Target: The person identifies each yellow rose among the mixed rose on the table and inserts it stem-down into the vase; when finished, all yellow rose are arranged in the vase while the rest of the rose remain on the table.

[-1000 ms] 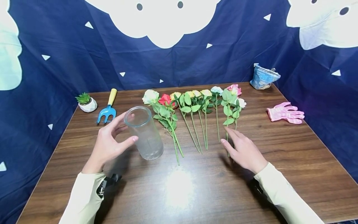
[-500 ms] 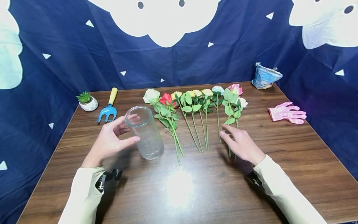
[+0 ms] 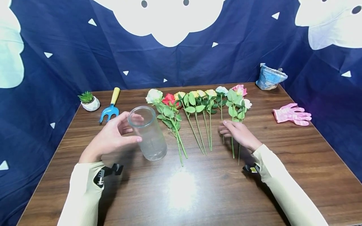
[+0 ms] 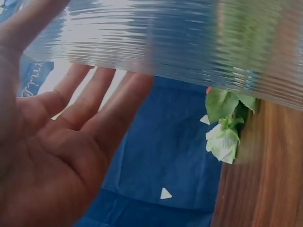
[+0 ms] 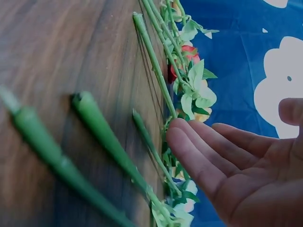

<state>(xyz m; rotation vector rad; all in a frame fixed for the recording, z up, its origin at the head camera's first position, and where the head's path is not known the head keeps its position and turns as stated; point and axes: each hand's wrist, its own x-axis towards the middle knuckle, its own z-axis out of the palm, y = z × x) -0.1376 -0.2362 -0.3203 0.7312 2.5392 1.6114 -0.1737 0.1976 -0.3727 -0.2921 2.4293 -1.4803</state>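
Note:
A clear ribbed glass vase (image 3: pixel 150 138) stands upright on the wooden table (image 3: pixel 198 194). My left hand (image 3: pixel 128 130) is wrapped round it, thumb on the near side and fingers showing through the glass behind. The left wrist view shows the vase (image 4: pixel 180 38) lying across that hand (image 4: pixel 71 132). Several artificial roses (image 3: pixel 198 106) lie in a row, blooms at the far side. Over the rightmost stems (image 3: pixel 232 147) hovers my right hand (image 3: pixel 229 128). Its fingers (image 5: pixel 203 161) are straight beside the green stems (image 5: pixel 151 71) and pinch nothing.
A small potted succulent (image 3: pixel 89 102) and a blue hand fork with a yellow handle (image 3: pixel 111 106) lie at the back left. A blue bag (image 3: pixel 270 77) stands at the back right, with a pink glove (image 3: pixel 291 114) near the right edge. Blue cloth surrounds the table.
My right hand has slid away from me and a little left along the rightmost stems. The left hand stays at the vase, barely shifted.

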